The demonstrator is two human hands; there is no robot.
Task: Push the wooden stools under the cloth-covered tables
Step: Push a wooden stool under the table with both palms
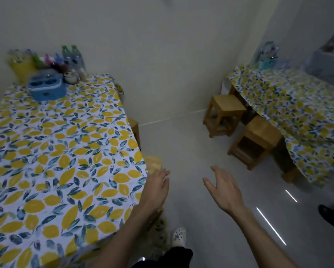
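A table with a lemon-print cloth point(61, 151) fills the left. My left hand point(156, 187) hovers at its right edge, fingers apart, just above a wooden stool point(152, 163) that peeks out from under the cloth. Another stool point(135, 128) shows farther along that edge, mostly tucked under. My right hand point(223, 190) is open over the bare floor, holding nothing. At the right stands a second cloth-covered table point(298, 117). Two wooden stools stand beside it: the far one point(224, 113) out in the open, the near one point(257, 140) partly under the cloth.
A blue caddy point(46, 88), bottles point(73, 57) and a yellow holder point(23, 66) sit at the left table's far end. A grey box point(328, 64) lies beyond the right table. My white shoe point(178, 235) is on the pale floor; another person's dark shoe point(332, 215) is at the right edge.
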